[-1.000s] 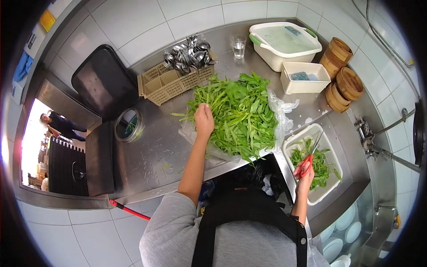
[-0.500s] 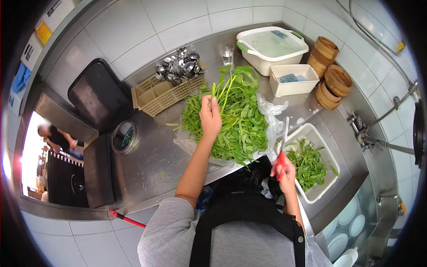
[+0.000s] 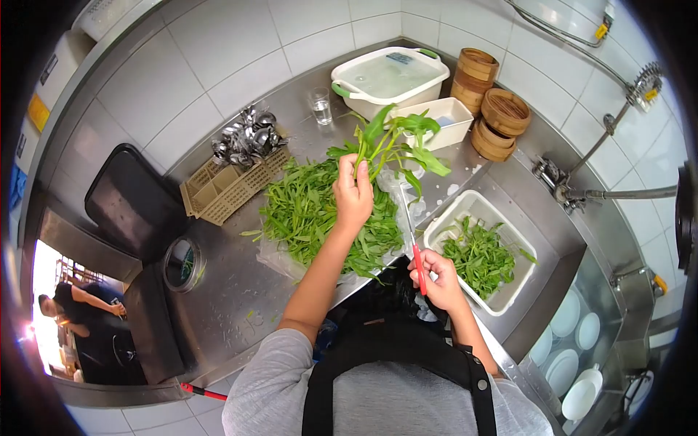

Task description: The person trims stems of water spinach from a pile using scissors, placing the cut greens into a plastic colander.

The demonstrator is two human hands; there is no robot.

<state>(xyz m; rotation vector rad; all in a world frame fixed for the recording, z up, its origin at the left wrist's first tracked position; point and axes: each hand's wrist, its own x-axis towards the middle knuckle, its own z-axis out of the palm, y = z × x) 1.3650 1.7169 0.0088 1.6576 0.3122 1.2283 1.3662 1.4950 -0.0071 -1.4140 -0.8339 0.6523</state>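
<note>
Leafy greens point(image 3: 375, 129), 1 bunch pinched by the left hand's point(image 3: 354, 200) closed fingers, have swung out past the edge of the pile point(image 3: 313, 211), bringing leaves near the scissors point(image 3: 418, 265) that the right hand's point(image 3: 442, 285) curled fingers grip beside the white tub point(image 3: 513, 292).

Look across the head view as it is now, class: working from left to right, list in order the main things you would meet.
Black tray → cutlery rack → glass of water → left hand → red-handled scissors → white basin → wall tap.
</note>
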